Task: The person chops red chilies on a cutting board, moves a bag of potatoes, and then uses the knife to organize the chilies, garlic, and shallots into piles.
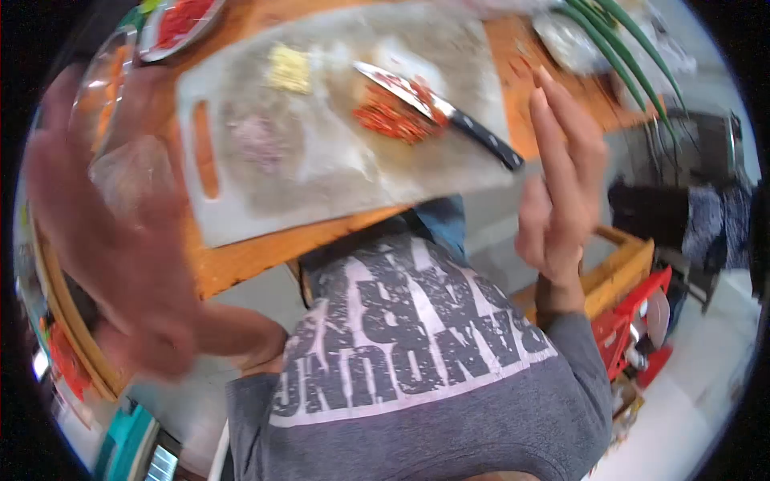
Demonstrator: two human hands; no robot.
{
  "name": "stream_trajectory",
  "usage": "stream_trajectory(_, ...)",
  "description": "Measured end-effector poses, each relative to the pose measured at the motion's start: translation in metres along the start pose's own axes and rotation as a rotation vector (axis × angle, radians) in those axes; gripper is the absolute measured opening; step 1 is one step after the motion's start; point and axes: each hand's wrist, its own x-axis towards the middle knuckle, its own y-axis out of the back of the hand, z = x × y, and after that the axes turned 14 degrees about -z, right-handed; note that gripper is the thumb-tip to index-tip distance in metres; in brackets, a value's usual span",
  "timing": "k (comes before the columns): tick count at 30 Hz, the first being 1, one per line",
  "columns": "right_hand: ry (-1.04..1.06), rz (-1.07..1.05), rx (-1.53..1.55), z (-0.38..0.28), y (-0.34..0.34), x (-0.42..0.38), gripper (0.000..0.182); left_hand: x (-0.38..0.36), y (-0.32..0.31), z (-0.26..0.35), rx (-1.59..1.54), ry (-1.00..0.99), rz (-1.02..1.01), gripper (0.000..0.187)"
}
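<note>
Far left: A clear dish (pixel 119 68) of orange strips sits at the table's (pixel 249 260) edge, partly screened by the blurred left hand (pixel 128 256). A transparent object (pixel 135 172) shows between that hand's fingers, too smeared to name.
Upper left: A white dish (pixel 148 54) holds red pieces, just beyond the cutting board.
Cutting board: The pale, stained cutting board (pixel 333 172), with a handle slot at its left end, spans the table's middle.
Chopped piles: Minced pale-purple pieces (pixel 261 143) lie toward the left of the board, with a chopped yellow pile (pixel 289 70) farther back; chopped red pepper (pixel 393 120) is heaped right of centre.
Knife: A black-handled kitchen knife (pixel 449 119) rests across the red heap, blade pointing to the far left, handle reaching the board's right edge.
Upper right: A pale bowl (pixel 571 40) stands beside long scallions (pixel 622 48) whose green leaves hang past the table.
Left hand: Raised in front of the board's left end, fingers stretched forward; its grip is spread wide, with nothing visibly held.
Right hand: Lifted just right of the knife handle, apart from it, the right hand (pixel 565 172) points its extended fingers toward the scallions; its grip is loose, with nothing visibly held.
</note>
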Motion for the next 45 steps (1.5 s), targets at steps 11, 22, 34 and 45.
stream_trajectory(11, 0.772, -0.657, 0.708, -0.105, -0.07, 0.048, 0.043, -0.124, -0.006, 0.023, 0.605, 0.575, 0.75, 0.046)
stream_trajectory(22, 0.521, -0.547, 0.881, -0.106, -0.05, 0.071, 0.042, -0.141, 0.018, 0.011, 0.653, 0.627, 0.882, 0.043)
stream_trajectory(34, 0.333, -0.436, 0.891, -0.048, -0.006, 0.059, 0.043, -0.131, 0.023, 0.005, 0.681, 0.598, 0.815, 0.043)
stream_trajectory(45, 0.35, -0.694, 1.181, -0.057, -0.055, 0.065, 0.056, -0.194, 0.006, 0.108, 1.276, 0.725, 1.247, 0.05)
